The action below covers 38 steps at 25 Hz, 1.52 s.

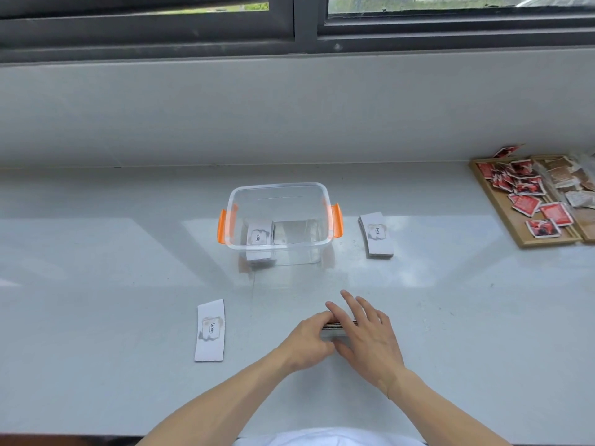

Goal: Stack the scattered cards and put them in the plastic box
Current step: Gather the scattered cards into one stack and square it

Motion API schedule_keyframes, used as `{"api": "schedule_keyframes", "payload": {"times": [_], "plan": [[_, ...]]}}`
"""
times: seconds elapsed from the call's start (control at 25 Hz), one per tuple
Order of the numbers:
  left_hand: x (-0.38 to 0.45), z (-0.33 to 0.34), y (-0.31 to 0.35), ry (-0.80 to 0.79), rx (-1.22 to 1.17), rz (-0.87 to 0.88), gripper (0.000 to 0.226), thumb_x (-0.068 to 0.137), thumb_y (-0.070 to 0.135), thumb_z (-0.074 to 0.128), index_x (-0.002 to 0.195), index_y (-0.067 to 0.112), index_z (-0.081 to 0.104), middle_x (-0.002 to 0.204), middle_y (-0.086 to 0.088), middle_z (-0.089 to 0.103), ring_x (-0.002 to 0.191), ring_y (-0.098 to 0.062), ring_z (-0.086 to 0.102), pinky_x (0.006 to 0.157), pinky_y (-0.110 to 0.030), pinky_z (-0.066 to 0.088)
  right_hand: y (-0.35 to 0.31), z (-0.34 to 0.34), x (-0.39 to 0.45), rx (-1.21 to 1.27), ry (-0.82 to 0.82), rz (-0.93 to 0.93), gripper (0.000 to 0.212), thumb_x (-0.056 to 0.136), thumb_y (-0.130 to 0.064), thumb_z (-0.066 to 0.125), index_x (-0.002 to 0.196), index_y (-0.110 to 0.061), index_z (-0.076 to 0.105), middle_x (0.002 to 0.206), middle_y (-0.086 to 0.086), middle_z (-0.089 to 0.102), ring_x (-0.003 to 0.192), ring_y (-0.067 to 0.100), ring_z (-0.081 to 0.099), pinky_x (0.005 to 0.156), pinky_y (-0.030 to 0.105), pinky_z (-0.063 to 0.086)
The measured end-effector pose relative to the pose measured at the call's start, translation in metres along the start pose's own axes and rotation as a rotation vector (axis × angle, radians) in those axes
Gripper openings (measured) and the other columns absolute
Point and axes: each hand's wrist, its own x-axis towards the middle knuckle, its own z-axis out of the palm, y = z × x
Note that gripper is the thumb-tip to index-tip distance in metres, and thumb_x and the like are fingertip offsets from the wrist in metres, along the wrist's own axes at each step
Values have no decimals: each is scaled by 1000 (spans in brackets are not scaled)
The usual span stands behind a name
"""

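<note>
A clear plastic box (pixel 280 191) with orange side clips stands at the middle of the white counter, with a pile of white "love" cards (pixel 259 235) in its left half. Another stack of cards (pixel 376 235) lies right of the box. A single card (pixel 210 329) lies at the front left. Between my hands sits a small stack of cards (pixel 335 326), mostly hidden. My left hand (pixel 309 341) grips its left side, and my right hand (pixel 365 333) lies over its top and right side with the fingers stretched forward.
A wooden tray (pixel 515 235) at the far right holds several red and brown sachets. The wall and window sill rise behind the box. The counter's front edge runs just below my forearms.
</note>
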Motion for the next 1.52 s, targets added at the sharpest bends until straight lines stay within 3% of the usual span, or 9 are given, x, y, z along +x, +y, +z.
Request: {"api": "schedule_keyframes", "payload": {"times": [0.24, 0.44, 0.56, 0.72, 1.0, 1.12, 1.24, 1.36, 1.52], "plan": [[-5, -13, -17, 99, 102, -25, 51, 74, 4, 53, 122, 23, 56, 121, 5, 62, 110, -10, 55, 94, -21, 44, 0, 0, 2, 43, -15, -8, 33, 86, -31, 64, 119, -32, 58, 113, -8, 64, 94, 25, 60, 77, 37, 46], [-29, -88, -57, 153, 731, 78, 65, 70, 3, 54, 130, 27, 53, 136, 2, 50, 130, -22, 40, 102, -39, 39, 2, 1, 0, 80, 9, -18, 21, 87, -30, 66, 107, -31, 63, 102, -10, 67, 88, 24, 61, 73, 36, 46], [-48, -146, -78, 110, 1079, 24, 80, 70, 1, 52, 139, 39, 40, 154, 3, 28, 143, -29, 17, 108, -42, 32, 3, 1, 1, 98, 2, -10, 19, 90, -33, 60, 109, -33, 61, 105, -12, 65, 91, 22, 59, 76, 34, 43], [-66, -184, -93, -30, 1272, -65, 88, 73, -4, 46, 140, 50, 26, 160, 6, 10, 145, -27, 7, 108, -40, 32, 1, 1, 2, 99, 4, 3, 16, 91, -34, 59, 108, -34, 60, 105, -13, 65, 90, 22, 58, 74, 34, 42], [-70, -186, -100, 20, 1222, -87, 65, 73, 18, 73, 126, 40, 43, 154, 5, 20, 142, -26, 11, 104, -38, 37, 0, 1, -2, 85, 29, 13, 19, 88, -32, 64, 107, -34, 62, 107, -13, 66, 91, 22, 60, 70, 35, 43], [-72, -191, -99, 20, 1165, -132, 62, 67, 29, 82, 117, 31, 46, 145, 7, 31, 139, -22, 18, 101, -35, 37, 1, 3, -1, 75, 34, 13, 30, 85, -33, 69, 114, -34, 60, 122, -12, 63, 102, 22, 60, 75, 36, 45], [-69, -188, -95, 87, 1044, -138, 39, 78, 31, 73, 102, 29, 43, 119, 7, 50, 121, -20, 39, 86, -33, 42, 2, 7, -2, 54, 22, 3, 45, 81, -40, 70, 124, -34, 56, 139, -6, 54, 121, 25, 53, 88, 42, 46], [-64, -176, -80, 118, 806, -230, 21, 92, 29, 55, 88, 36, 36, 93, 4, 54, 89, -25, 54, 69, -36, 42, 2, 8, -4, 28, 16, 6, 57, 80, -46, 69, 133, -36, 49, 149, -3, 45, 135, 28, 42, 103, 48, 40], [-48, -133, -53, 270, 596, -81, 14, 93, 20, 49, 89, 31, 41, 87, 9, 59, 80, -21, 54, 68, -38, 45, 3, 10, -5, 8, 25, -5, 71, 82, -49, 65, 145, -37, 34, 157, -3, 32, 144, 30, 28, 112, 54, 29]]}}
